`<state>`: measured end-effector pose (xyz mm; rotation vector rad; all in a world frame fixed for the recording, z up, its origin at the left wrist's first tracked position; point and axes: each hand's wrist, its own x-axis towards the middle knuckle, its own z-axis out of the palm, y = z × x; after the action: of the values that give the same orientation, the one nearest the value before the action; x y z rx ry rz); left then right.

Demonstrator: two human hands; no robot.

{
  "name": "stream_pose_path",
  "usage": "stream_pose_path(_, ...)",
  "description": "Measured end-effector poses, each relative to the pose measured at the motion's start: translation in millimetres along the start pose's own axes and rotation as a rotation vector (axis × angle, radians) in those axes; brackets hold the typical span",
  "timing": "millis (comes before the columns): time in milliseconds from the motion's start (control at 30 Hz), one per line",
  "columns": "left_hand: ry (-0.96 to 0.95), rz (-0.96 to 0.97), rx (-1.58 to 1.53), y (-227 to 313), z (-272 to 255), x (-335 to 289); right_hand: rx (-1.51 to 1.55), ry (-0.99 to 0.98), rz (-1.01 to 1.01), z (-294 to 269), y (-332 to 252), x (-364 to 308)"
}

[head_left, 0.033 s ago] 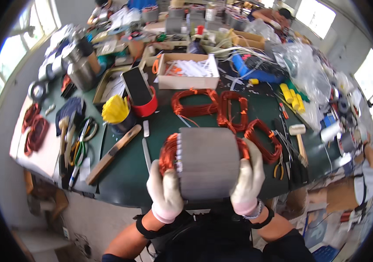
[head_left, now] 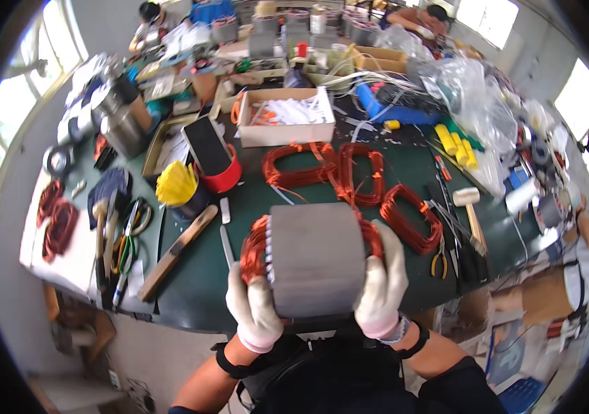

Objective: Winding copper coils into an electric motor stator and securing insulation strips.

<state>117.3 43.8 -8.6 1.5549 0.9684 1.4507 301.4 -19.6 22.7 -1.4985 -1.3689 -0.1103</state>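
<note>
Both hands, in white gloves, hold a grey cylindrical motor stator [head_left: 316,262] over the near edge of the bench. My left hand [head_left: 254,310] is closed around its left end, below the bundled copper windings [head_left: 254,247] that stick out there. At the other end, my right hand [head_left: 383,290] grips the side, its fingers by the copper wire. White slot liners show along the left rim of the core. Beyond the stator lie loops of copper coil [head_left: 300,165], with another coil [head_left: 411,219] to the right. The stator's underside is hidden.
The dark green bench [head_left: 191,297] carries a wooden stick [head_left: 178,252], scissors [head_left: 127,245], a mallet [head_left: 470,207] and pliers [head_left: 439,264]. A box of white strips [head_left: 286,124] and a phone [head_left: 211,145] stand behind. Other people work at the back and right.
The stator and both hands sit slightly further left in the picture. The whole bench scene has shifted a little too, so the view has turned slightly. The grip looks the same.
</note>
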Motion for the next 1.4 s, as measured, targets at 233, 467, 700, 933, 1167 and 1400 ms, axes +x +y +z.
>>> stream_pose_path(233, -0.025, 0.187, 0.139, -66, -15, -26, 0.275, -0.117, -0.073, -21, 32, -21)
stream_pose_path(467, 0.065, 0.125, 0.389, -84, -66, -35, 0.335, -0.147, 0.088, -26, 22, -17)
stream_pose_path(700, -0.148, 0.515, 0.824, -40, -68, -19, 0.488, -0.306, 0.131, -42, 42, -17)
stream_pose_path(933, -0.264, -0.487, -0.259, -21, -95, -12, 0.32, -0.704, 0.352, -63, 93, -44)
stream_pose_path(1167, -0.279, -0.542, -0.063, -27, -98, -14, 0.218, -0.799, 0.225, -60, 104, -48)
stream_pose_path(1400, -0.299, -0.531, 0.074, -38, -89, 2, 0.355, -0.679, 0.023, -59, 96, -57)
